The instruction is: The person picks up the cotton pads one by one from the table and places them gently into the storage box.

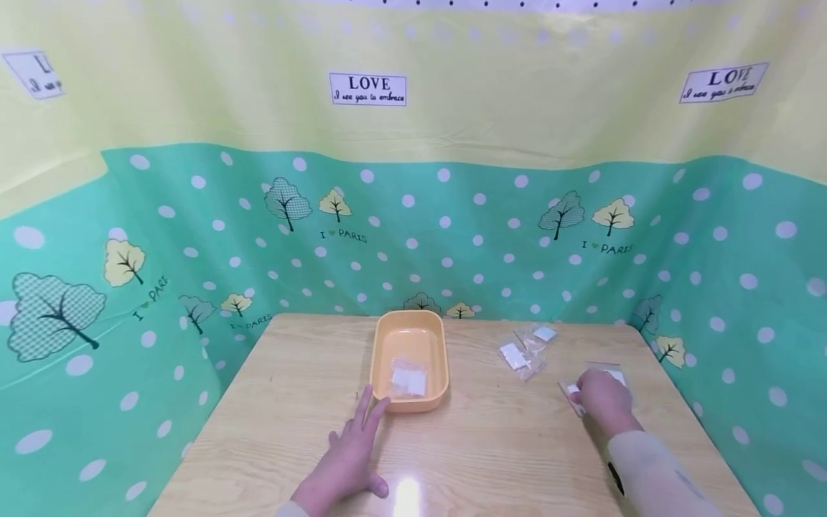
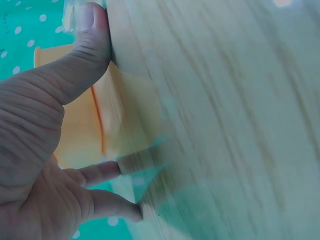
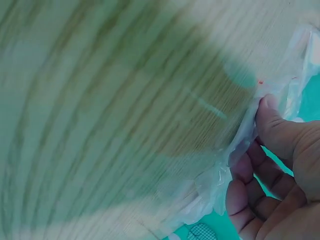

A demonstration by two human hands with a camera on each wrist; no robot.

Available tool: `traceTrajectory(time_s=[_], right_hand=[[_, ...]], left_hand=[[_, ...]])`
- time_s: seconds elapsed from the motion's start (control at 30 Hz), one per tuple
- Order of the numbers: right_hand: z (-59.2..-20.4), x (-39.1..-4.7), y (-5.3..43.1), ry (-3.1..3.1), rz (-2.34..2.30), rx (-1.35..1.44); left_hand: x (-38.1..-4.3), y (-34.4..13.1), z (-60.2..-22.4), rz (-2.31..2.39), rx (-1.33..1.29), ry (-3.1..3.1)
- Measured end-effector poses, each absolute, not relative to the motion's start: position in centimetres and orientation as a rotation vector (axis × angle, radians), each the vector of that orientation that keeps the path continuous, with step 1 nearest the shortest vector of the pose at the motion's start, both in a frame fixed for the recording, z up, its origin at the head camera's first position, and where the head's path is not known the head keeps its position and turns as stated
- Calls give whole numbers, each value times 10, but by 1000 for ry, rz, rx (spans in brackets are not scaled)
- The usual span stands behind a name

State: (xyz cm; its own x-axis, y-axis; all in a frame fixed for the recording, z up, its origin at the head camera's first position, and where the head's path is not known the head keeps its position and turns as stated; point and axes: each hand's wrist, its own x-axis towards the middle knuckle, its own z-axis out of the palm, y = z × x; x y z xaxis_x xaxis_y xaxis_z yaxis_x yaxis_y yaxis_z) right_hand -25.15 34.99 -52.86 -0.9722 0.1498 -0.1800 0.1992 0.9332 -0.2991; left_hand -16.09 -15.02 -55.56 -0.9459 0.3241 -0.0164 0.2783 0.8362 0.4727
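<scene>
My right hand [image 1: 604,401] is at the right side of the table, pinching a small clear plastic bag [image 1: 573,393] with something white inside. In the right wrist view the thumb and curled fingers meet on the bag's edge [image 3: 244,137]. Another such bag [image 1: 617,375] lies just behind that hand, partly covered by it. My left hand [image 1: 349,459] rests on the table with fingers spread, its fingertips right at the near left corner of an orange plastic tray [image 1: 442,359]. Inside the tray lie clear bags with white contents [image 1: 409,379]. The left palm holds nothing.
Toward the back right of the wooden table [image 1: 491,445] lie more clear bags with white pieces [image 1: 515,356]. A green and yellow patterned curtain [image 1: 446,237] encloses the table at the back and both sides.
</scene>
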Motion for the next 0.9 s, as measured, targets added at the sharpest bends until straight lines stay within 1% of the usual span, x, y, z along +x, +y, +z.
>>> traceTrajectory(time_s=[0.3, 0.9], right_hand=[[-533, -254, 349, 2941, -399, 251], [-533, -252, 346, 2959, -412, 273]], left_hand=[[-161, -150, -556, 740, 481, 2904], [-160, -151, -556, 726, 468, 2914]])
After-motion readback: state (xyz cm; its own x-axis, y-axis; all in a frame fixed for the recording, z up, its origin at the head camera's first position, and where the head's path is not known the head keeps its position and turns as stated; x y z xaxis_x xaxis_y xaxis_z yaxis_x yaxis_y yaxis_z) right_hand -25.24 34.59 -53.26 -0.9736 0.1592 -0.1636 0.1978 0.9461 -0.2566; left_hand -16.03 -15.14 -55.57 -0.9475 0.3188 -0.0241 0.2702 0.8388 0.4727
